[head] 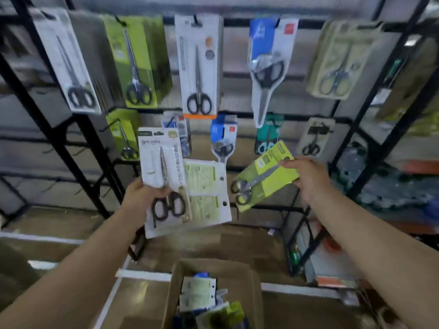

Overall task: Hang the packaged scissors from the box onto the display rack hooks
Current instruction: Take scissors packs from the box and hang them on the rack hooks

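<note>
Both hands are up in front of the display rack (71, 162): left hand (142, 198) grips a stack of white scissor packs (164, 176), right hand (308, 179) pinches a lime-green scissor pack (268, 179) by its top, cardboard box (213, 269) sits below the rack

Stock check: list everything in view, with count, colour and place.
Display rack: one, black wire, ahead.
Hung scissor packs: ten hooks' worth; white, green, blue, teal, beige; two rows.
White pack: one, black-handled scissors, left hand; a pale green-printed pack behind.
Green pack: one, tilted, right hand.
Box: one, brown cardboard, bottom centre, holding more packs.
Left hand: grips white pack.
Right hand: pinches green pack's top.
</note>
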